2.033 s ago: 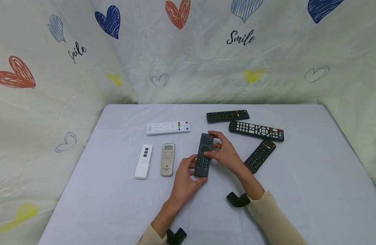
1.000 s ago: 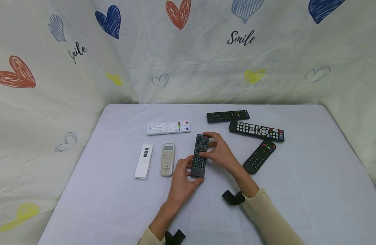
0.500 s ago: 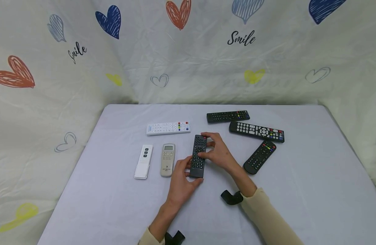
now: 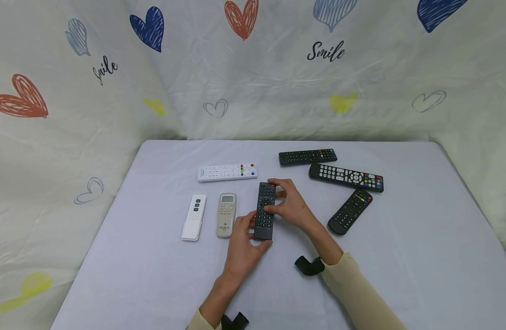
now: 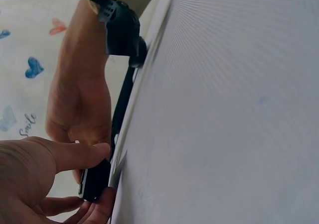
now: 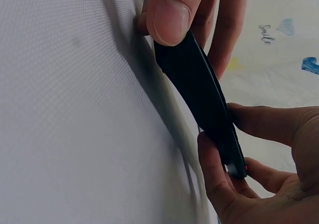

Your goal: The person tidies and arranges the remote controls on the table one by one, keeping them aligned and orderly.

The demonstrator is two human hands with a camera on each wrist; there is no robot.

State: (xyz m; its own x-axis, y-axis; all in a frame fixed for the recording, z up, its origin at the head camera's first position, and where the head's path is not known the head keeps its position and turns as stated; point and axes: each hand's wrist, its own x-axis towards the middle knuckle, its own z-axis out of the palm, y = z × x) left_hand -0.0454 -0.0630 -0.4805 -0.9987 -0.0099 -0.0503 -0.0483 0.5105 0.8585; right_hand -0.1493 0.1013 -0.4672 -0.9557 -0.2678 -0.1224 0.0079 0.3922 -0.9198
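Observation:
A black remote [image 4: 264, 211] lies lengthwise, low over the grey tablecloth [image 4: 154, 275], held at both ends. My left hand [image 4: 253, 231] grips its near end between thumb and fingers. My right hand [image 4: 277, 197] pinches the far end, with the thumb on the button side. In the left wrist view the left hand [image 5: 94, 176] holds the remote's [image 5: 97, 181] end and the right hand [image 5: 79, 114] is behind it. The right wrist view shows the right hand's thumb [image 6: 169, 15] pressed on the remote [image 6: 199, 89], and the left hand's fingers [image 6: 259, 174] round the other end.
A beige screen remote [image 4: 226, 214] and a small white remote [image 4: 193, 217] lie just left of the held one. A long white remote [image 4: 227, 172] lies behind them. Three black remotes [image 4: 307, 156], [image 4: 346, 177], [image 4: 350, 211] lie to the right. A heart-printed cloth backs the table.
Both hands have carried the black remote a little to the left, closer to the beige remote, and turned it nearer to parallel with it. The other remotes have not moved.

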